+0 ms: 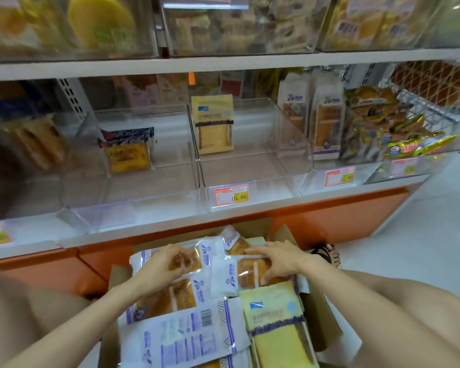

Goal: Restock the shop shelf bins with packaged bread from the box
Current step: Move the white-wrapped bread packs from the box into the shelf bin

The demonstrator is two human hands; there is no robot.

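My left fingers [177, 254] curl round a white-and-blue bread pack [197, 254], the left hand [160, 269] gripping it on top of the pile. My right hand [278, 257] clasps a neighbouring pack [246, 273] between thumb and spread fingers. Both packs lie in the open cardboard box [318, 322] on the floor, near a yellow pack [274, 314]. On the shelf above, the clear middle bin [250, 171] holds a single upright pack [214, 123].

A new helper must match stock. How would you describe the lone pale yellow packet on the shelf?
Find the lower shelf above the orange base, then the clear bin bearing the 10.80 price tag. The packet stands upright at that bin's back, alone: pale yellow with a dark purple band, unlike the white-and-blue packs to its right.
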